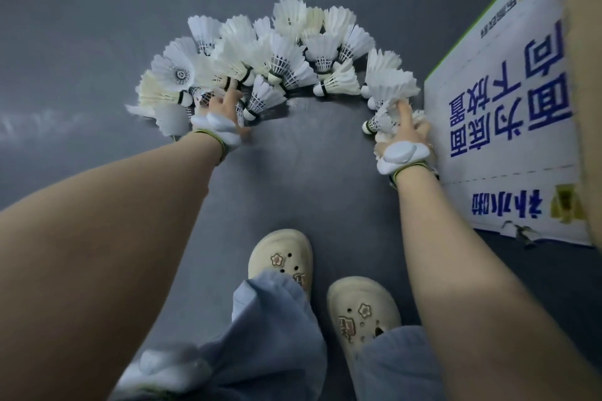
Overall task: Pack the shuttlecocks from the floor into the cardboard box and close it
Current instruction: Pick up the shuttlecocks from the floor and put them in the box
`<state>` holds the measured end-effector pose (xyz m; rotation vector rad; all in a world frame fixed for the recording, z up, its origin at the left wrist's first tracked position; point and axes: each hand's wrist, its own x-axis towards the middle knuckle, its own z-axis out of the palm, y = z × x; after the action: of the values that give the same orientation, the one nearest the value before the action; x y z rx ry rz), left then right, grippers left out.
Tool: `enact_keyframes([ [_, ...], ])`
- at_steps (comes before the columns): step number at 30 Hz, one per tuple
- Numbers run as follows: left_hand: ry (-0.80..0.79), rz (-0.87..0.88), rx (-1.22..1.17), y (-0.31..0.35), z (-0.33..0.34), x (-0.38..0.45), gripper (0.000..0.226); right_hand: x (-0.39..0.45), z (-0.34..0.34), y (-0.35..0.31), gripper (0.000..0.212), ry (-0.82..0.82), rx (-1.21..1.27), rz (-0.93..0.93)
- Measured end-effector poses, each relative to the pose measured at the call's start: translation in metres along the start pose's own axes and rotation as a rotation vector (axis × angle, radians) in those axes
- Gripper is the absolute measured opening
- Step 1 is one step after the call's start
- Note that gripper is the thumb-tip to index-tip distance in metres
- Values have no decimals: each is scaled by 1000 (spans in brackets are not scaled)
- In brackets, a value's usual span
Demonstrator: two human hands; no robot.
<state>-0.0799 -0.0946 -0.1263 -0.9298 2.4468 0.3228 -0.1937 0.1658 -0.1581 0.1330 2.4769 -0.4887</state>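
Note:
Several white feather shuttlecocks (280, 55) lie in an arc on the dark grey floor. My left hand (224, 111) reaches into the left end of the arc, its fingers curled among shuttlecocks there. My right hand (407, 127) grips a bunch of shuttlecocks (387, 91) at the right end, index finger stretched over them. Right beside that hand, the cardboard box (508, 114) shows a white side with blue print. The box's opening is out of view.
My two feet in cream clogs (280, 257) stand on the grey floor (293, 172) below the arc, with light blue trouser legs over them. White devices are strapped to the backs of both hands.

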Motion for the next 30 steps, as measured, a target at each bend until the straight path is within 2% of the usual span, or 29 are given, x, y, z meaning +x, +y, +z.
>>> enact_keyframes([
  [3, -86, -43, 67, -1, 8, -6, 52, -5, 1, 0, 81, -31, 10, -61],
  [7, -76, 8, -131, 17, 26, -26, 36, -21, 13, -10, 78, -90, 13, -185],
  [11, -154, 134, -234, 48, 42, -42, 42, -40, 33, -24, 72, -146, -72, -311],
  [13, -179, 135, -275, 59, 48, -47, 41, -48, 40, -29, 70, -168, -78, -356],
  [16, -130, 26, -319, 66, 51, -51, 50, -54, 46, -30, 69, -225, 34, -373],
  [18, -120, 14, -278, 65, 50, -54, 54, -56, 47, -29, 69, -261, 130, -361],
  [21, -206, 46, -281, 62, 48, -55, 58, -59, 46, -31, 69, -328, 231, -361],
  [24, -272, -2, -407, 62, 39, -60, 73, -65, 43, -36, 69, -366, 348, -366],
  [27, -278, -44, -502, 62, 38, -63, 79, -71, 39, -39, 70, -377, 441, -362],
  [30, -282, -53, -530, 58, 34, -69, 76, -79, 30, -40, 73, -424, 494, -369],
])
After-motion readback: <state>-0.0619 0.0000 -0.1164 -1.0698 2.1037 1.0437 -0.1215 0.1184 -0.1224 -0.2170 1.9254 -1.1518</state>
